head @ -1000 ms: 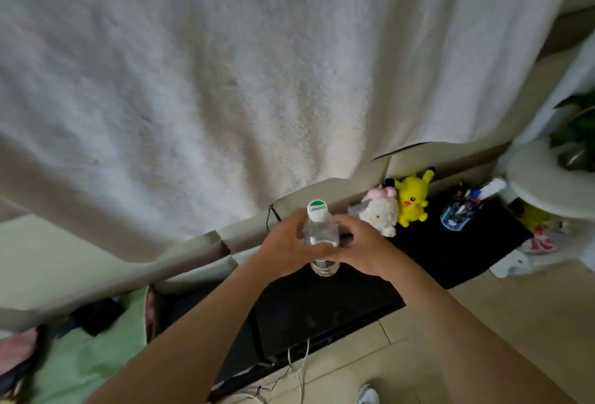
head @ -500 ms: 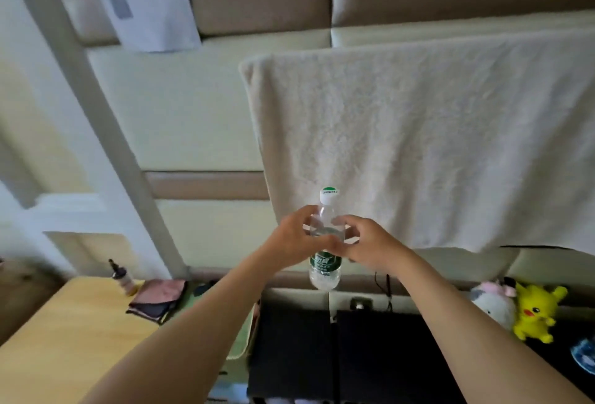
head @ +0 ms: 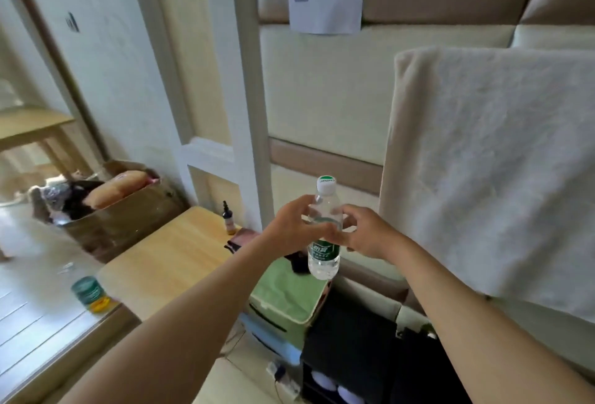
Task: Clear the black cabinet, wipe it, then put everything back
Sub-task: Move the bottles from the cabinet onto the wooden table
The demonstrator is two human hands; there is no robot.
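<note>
Clear plastic water bottle (head: 324, 236) w/ a green label and white cap is up in the air, upright, both hands on it. Left hand (head: 291, 229) is wrapped round the upper body, fingers closed on it; right hand (head: 365, 234) pinches the same spot from the other side, so it's a two-handed hold atm.

What changed: a sec ago the view was over the black cabinet (head: 351, 336) w/ the plush toys in shot; now it's swung left and the bottle is over the green box (head: 283, 297), w/ the wooden table (head: 167, 262) just beyond. Grip looks the same, only the aim moved.

So imo this is the clearing step, bottle getting carried off the cabinet, prob toward that table, which has room next to the small dark dropper bottle (head: 229, 218) and the teal jar (head: 87, 291). Wiping not started afaict.
</note>
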